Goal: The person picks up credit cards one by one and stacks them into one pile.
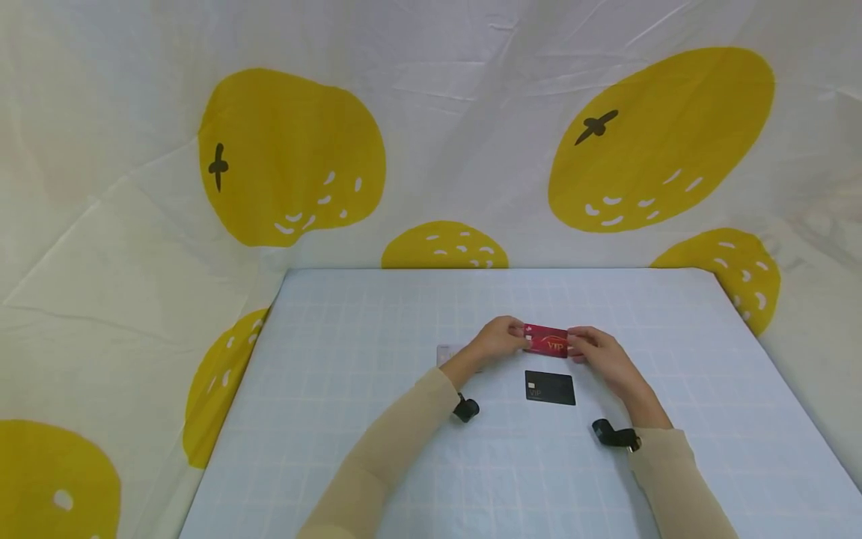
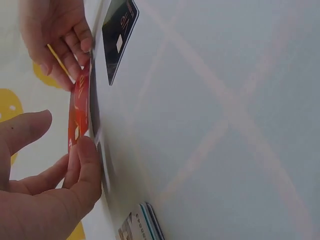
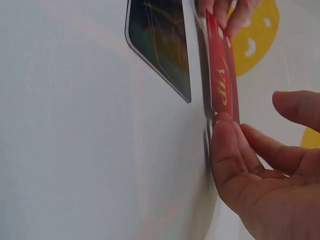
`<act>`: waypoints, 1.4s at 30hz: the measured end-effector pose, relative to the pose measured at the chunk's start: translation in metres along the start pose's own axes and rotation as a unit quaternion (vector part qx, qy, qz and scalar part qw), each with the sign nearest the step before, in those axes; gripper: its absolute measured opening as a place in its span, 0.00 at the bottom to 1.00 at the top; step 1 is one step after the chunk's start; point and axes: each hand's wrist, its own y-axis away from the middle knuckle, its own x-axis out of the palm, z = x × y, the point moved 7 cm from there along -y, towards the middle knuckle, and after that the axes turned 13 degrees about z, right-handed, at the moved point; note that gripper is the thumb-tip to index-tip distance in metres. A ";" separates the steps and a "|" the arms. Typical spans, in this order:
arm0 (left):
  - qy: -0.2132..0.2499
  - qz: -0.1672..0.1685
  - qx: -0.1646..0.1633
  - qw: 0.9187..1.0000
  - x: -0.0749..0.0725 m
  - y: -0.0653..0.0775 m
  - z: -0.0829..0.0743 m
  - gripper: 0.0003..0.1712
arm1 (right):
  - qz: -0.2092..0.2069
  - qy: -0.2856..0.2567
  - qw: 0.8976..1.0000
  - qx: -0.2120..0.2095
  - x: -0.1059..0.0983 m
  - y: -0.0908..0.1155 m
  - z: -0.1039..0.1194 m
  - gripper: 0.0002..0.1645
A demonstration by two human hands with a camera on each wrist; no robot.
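A red card [image 1: 547, 340] with gold "VIP" lettering is held at both ends, close over the table. My left hand [image 1: 500, 338] pinches its left end; my right hand [image 1: 601, 358] pinches its right end. In the left wrist view, the thumb and fingers of the left hand [image 2: 60, 185] meet at the card's edge. The right wrist view shows the right hand [image 3: 260, 170] gripping the other end of the red card [image 3: 221, 75]. Just in front of it, a black VIP card [image 1: 550, 388] lies flat on the table.
A small stack of cards [image 2: 140, 225] lies left of the black card, partly hidden by my left wrist in the head view. The table [image 1: 350, 337] has a pale checked cloth. Behind it hangs a white curtain [image 1: 465, 135] with yellow fruit shapes.
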 end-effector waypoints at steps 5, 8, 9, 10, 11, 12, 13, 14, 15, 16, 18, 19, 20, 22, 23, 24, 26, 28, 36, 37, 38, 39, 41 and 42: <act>0.021 -0.004 0.008 1.000 -0.007 0.009 0.006 0.25 | 0.001 -0.007 1.000 -0.007 0.007 0.000 0.003 0.36; 0.021 -0.009 0.007 1.000 -0.013 0.016 0.009 0.27 | 0.004 -0.008 1.000 -0.022 0.012 0.000 0.008 0.36; 0.022 -0.009 0.007 1.000 -0.016 0.019 0.010 0.27 | 0.003 -0.010 1.000 -0.025 0.014 -0.001 0.009 0.36; 0.023 -0.011 0.004 1.000 -0.018 0.021 0.012 0.27 | 0.005 -0.010 1.000 -0.029 0.016 -0.001 0.010 0.36; 0.024 -0.012 0.002 1.000 -0.020 0.024 0.014 0.27 | 0.006 -0.011 0.999 -0.033 0.018 0.000 0.012 0.36; 0.026 -0.011 0.001 1.000 -0.021 0.027 0.016 0.27 | 0.007 -0.012 0.999 -0.036 0.020 0.000 0.013 0.36; 0.031 -0.012 0.000 0.999 -0.024 0.029 0.018 0.27 | 0.008 -0.015 0.999 -0.039 0.022 0.000 0.016 0.36; 0.038 -0.011 0.000 0.999 -0.026 0.033 0.019 0.28 | 0.010 -0.016 0.999 -0.040 0.025 0.000 0.018 0.36; 0.044 -0.012 -0.001 0.999 -0.028 0.036 0.021 0.28 | 0.012 -0.018 0.999 -0.043 0.028 0.000 0.021 0.36; 0.048 -0.012 -0.002 0.999 -0.030 0.039 0.023 0.28 | 0.014 -0.021 0.999 -0.045 0.031 -0.001 0.024 0.36; 0.052 -0.012 0.001 0.999 -0.035 0.045 0.026 0.28 | 0.017 -0.026 0.998 -0.048 0.036 0.000 0.029 0.35; 0.051 -0.013 0.002 0.999 -0.037 0.049 0.026 0.28 | 0.018 -0.028 0.998 -0.050 0.039 0.000 0.032 0.34; 0.046 -0.014 0.005 0.999 -0.040 0.053 0.027 0.28 | 0.021 -0.029 0.998 -0.052 0.041 -0.001 0.035 0.34; 0.041 -0.015 0.013 0.999 -0.045 0.060 0.029 0.28 | 0.026 -0.031 0.998 -0.056 0.047 -0.001 0.040 0.32; 0.040 -0.014 0.018 0.999 -0.047 0.063 0.030 0.28 | 0.029 -0.031 0.997 -0.059 0.049 -0.002 0.043 0.32; 0.040 -0.014 0.023 0.999 -0.050 0.066 0.031 0.28 | 0.034 -0.034 0.997 -0.065 0.052 -0.002 0.045 0.32; 0.043 -0.014 0.030 0.999 -0.054 0.071 0.035 0.27 | 0.043 -0.036 0.996 -0.076 0.057 -0.004 0.050 0.32; 0.050 -0.013 0.035 0.998 -0.058 0.076 0.040 0.27 | 0.053 -0.035 0.994 -0.089 0.063 -0.006 0.055 0.31; 0.025 -0.023 0.027 0.999 -0.075 0.096 0.057 0.26 | 0.090 -0.045 0.986 -0.130 0.086 -0.013 0.071 0.29; 0.021 -0.025 0.024 0.999 -0.077 0.098 0.059 0.27 | 0.094 -0.048 0.986 -0.132 0.089 -0.014 0.073 0.29; 0.018 -0.028 0.022 0.999 -0.079 0.100 0.061 0.27 | 0.098 -0.049 0.985 -0.133 0.092 -0.014 0.075 0.29; 0.015 -0.031 0.023 0.999 -0.080 0.102 0.063 0.27 | 0.100 -0.049 0.985 -0.132 0.095 -0.015 0.076 0.28; 0.008 -0.036 0.020 0.999 -0.083 0.106 0.065 0.27 | 0.104 -0.049 0.985 -0.132 0.100 -0.017 0.078 0.28; 0.006 -0.039 0.020 0.999 -0.084 0.108 0.067 0.27 | 0.106 -0.050 0.984 -0.132 0.102 -0.018 0.079 0.28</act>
